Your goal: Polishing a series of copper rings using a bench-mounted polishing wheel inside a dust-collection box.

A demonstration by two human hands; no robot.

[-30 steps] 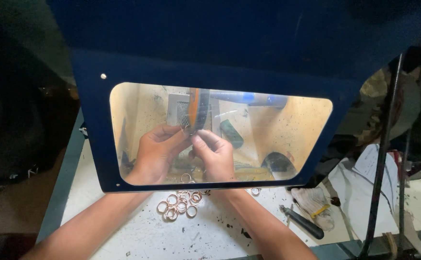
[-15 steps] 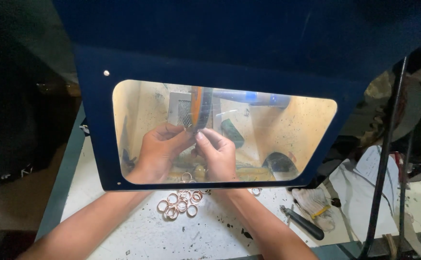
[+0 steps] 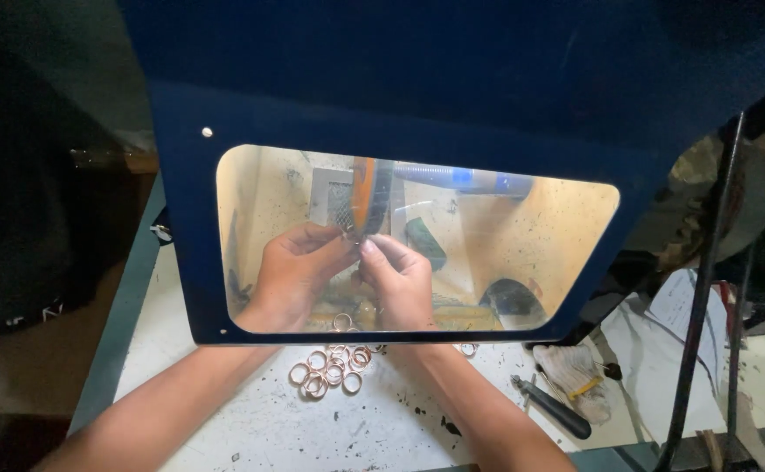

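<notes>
Nearest the camera, two bare forearms reach forward over a white, speckled bench (image 3: 225, 419). Between them lies a loose cluster of copper-coloured rings (image 3: 330, 371), some overlapping, on the bench top. To the right sit a dark-handled tool (image 3: 557, 409) and a crumpled cloth (image 3: 575, 371), apart from the rings.

Further in, the arms pass under a dark blue guard (image 3: 400, 79) with a clear window (image 3: 531, 262). Seen through that window, the left hand (image 3: 293, 275) and right hand (image 3: 396, 284) are drawn close together, fingertips almost meeting. They pinch a small ring (image 3: 348, 232) between them and hold it up against the edge of an orange wheel (image 3: 363, 197); the ring itself is too small to make out clearly.

Behind the wheel stands a grey mesh plate (image 3: 330, 199), and a blue-and-silver shaft (image 3: 461, 179) runs off to the right along the yellowish back wall.
</notes>
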